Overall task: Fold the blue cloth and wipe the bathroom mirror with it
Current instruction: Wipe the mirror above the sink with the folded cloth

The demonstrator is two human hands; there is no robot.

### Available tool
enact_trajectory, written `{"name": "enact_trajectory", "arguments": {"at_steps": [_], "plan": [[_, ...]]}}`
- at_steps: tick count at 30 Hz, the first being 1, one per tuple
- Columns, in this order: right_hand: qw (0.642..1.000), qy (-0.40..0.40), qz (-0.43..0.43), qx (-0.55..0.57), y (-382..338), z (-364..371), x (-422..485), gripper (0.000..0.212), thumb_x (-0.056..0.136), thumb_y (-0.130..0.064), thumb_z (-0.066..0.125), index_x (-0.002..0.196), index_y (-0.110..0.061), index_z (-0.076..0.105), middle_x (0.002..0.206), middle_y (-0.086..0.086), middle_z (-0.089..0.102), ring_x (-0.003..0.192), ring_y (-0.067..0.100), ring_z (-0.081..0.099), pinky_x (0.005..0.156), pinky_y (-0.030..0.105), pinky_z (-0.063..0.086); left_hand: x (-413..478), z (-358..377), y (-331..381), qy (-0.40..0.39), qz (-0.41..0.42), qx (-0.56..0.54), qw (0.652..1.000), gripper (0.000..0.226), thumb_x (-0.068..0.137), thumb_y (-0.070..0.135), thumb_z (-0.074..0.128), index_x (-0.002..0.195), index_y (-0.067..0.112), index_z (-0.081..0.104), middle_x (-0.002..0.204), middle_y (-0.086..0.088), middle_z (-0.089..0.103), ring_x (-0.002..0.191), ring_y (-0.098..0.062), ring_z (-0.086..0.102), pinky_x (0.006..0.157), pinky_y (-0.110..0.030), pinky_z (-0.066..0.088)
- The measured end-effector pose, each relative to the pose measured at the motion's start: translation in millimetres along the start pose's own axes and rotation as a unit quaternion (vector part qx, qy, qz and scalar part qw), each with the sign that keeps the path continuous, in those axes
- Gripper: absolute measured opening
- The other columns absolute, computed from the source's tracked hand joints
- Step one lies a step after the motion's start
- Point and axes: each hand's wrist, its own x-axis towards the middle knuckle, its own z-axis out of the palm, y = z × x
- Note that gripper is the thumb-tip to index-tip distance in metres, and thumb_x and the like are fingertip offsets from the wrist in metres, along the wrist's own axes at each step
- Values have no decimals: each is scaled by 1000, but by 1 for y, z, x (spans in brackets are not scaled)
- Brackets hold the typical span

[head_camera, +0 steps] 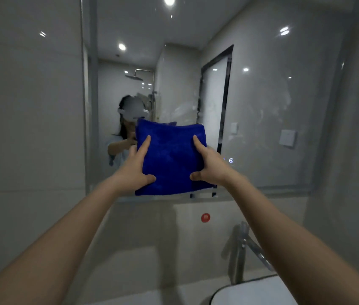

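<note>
While you hold the blue cloth (172,159) up in front of the mirror (262,106), it sits as a folded square near the mirror's lower edge, left of the middle. Whether it touches the glass cannot be told. Your left hand (138,164) grips the cloth's left edge and your right hand (207,166) grips its right edge. On each hand the forefinger lies straight up the front face and the thumb is spread low across it, while the other fingers wrap behind the cloth, out of sight. Below the mirror's lower edge, a round red sticker (205,217) is stuck to the wall. A chrome tap (242,249) stands by the white basin (251,291) at the lower right.
</note>
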Motion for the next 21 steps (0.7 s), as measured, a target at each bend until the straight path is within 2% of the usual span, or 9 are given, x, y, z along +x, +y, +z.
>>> {"name": "enact_trajectory", "arguments": {"at_steps": [6,11,14,21], "plan": [[997,42,-61,-2,6,-35,81,106,78,-16,72,148,-27,-8,144,7,27,130,26,33,105,34,33,75,-27,16,66,41,50,996,106,82,6,64,143,35,-17,151,-3,-1,135,-27,24,108,-38,32],[992,78,-103,-4,12,-56,143,106,78,-16,72,148,-26,-8,140,8,31,124,25,39,103,32,36,126,-44,26,119,50,84,988,105,83,5,63,143,33,-18,147,-5,5,131,-25,28,104,-31,33],[992,73,-106,-12,17,-52,165,106,80,-17,71,147,-27,-10,138,9,33,123,25,40,101,32,36,146,-45,22,133,30,119,983,106,83,7,64,142,31,-21,145,-6,7,127,-25,32,102,-29,34],[996,39,-75,-31,32,-19,182,110,79,-18,71,146,-25,-15,139,10,34,121,28,43,100,35,39,159,-28,-7,105,-48,154,981,113,82,9,67,140,29,-28,145,-10,4,124,-29,35,103,-32,36]]}}
